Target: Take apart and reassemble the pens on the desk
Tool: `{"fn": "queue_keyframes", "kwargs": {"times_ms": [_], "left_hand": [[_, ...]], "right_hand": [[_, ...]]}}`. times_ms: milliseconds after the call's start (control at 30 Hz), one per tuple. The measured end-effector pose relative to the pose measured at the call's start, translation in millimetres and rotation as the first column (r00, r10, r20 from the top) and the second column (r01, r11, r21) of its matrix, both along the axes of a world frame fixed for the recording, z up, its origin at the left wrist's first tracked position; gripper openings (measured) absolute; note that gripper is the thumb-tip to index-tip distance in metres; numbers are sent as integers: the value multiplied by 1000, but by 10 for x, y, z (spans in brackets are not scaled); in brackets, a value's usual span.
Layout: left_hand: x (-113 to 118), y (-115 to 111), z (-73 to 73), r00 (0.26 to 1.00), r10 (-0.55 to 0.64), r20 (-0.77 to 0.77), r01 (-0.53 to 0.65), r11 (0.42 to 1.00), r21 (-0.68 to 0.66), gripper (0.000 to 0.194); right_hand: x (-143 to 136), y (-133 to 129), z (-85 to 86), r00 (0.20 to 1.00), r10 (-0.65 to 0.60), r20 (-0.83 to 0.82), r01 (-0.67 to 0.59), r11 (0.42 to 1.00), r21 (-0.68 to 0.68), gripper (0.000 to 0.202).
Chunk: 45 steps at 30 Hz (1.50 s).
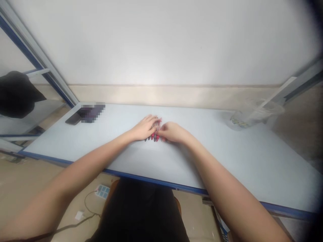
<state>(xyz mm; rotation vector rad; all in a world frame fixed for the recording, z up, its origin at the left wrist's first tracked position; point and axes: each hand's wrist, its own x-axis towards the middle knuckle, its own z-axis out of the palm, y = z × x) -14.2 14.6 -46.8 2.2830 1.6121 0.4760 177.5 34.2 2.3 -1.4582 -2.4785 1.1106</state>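
A row of several pens (152,137) with red and black ends lies side by side on the pale table, the pointed ends towards me. My left hand (144,128) curves over the row from the left, thumb on the near side and fingers on the far side, covering most of it. From the right, my right hand (174,132) is closed, its thumb and finger pinching a red pen at the row's right side. Both hands nearly touch, and the pen bodies are largely hidden beneath them.
A clear plastic tub (242,119) with small items inside stands at the table's right end. A dark phone (73,118) lies at the back left beside a blurred-out patch. Blue-edged frame posts (50,75) flank the table. A power strip (103,191) is on the floor.
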Motion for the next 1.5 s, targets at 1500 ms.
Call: {"fn": "queue_keyframes", "kwargs": {"times_ms": [1500], "left_hand": [[-66, -134, 25, 845, 184, 503, -320, 927, 198, 41]], "right_hand": [[263, 125, -8, 732, -241, -638, 254, 964, -72, 49]]}}
